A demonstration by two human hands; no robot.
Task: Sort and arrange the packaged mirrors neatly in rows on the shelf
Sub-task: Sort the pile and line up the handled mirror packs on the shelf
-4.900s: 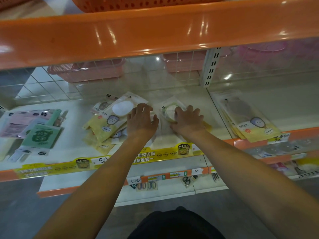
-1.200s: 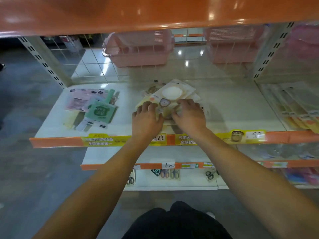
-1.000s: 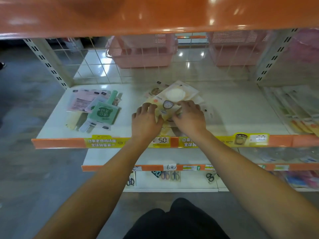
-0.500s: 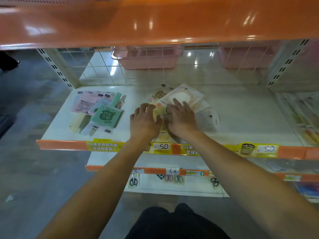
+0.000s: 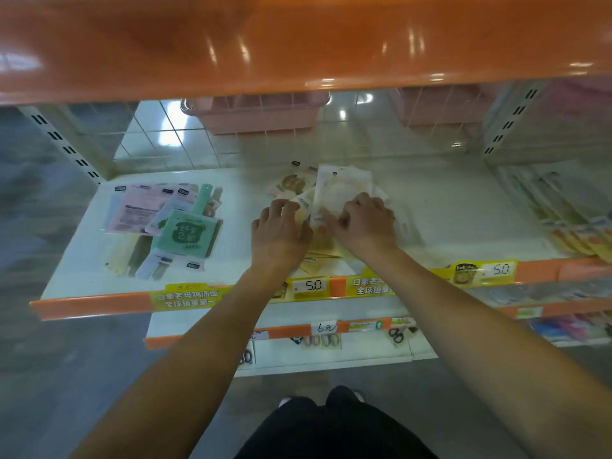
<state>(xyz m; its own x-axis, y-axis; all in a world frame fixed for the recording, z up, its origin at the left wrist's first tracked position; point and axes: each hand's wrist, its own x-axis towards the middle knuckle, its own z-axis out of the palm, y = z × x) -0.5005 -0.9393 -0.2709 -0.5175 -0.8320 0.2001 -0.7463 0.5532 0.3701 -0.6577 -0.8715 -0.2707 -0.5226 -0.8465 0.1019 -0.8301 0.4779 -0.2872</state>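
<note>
A loose pile of cream and yellow packaged mirrors (image 5: pixel 342 185) lies in the middle of the white shelf (image 5: pixel 463 210). My left hand (image 5: pixel 280 230) rests flat on the pile's left side, fingers straight. My right hand (image 5: pixel 364 223) pinches the lower edge of the top pack with curled fingers; that pack points toward the back of the shelf. A brown-printed pack (image 5: pixel 293 183) pokes out behind the pile. More packs under my hands are partly hidden.
A green packaged mirror (image 5: pixel 180 235) lies on pink packs (image 5: pixel 139 210) at the shelf's left. Yellow packs (image 5: pixel 569 223) lie fanned at the far right. Pink baskets (image 5: pixel 258 115) stand behind the wire back. An orange upper shelf (image 5: pixel 298 44) overhangs close above.
The top pack has turned from slanting right to pointing straight back. My right fingers have curled onto its lower edge. My left hand stays on the pile.
</note>
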